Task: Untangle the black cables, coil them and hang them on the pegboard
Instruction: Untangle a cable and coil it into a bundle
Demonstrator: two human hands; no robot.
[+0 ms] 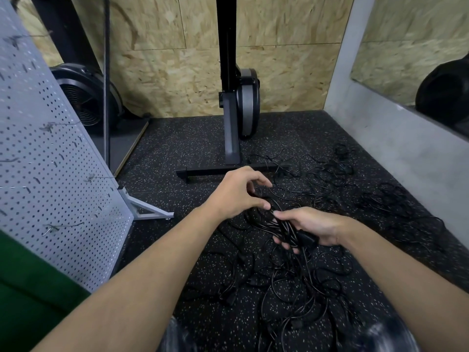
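Pegboard (50,174) leans at far left. Left hand (236,196) half-curled over top of cable bundle (278,226), thumb touching strands; actual grip can't tell. Right hand (313,227) palm up, fingers wrapped round same bundle. Other black cables (299,280) lie tangled on floor (203,138) below and right.

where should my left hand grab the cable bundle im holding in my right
Probably just above the right hand, coming from the upper left where the left hand is. There the bundle runs tight and parallel across the palm; farther out it spreads into loose loops on the floor.
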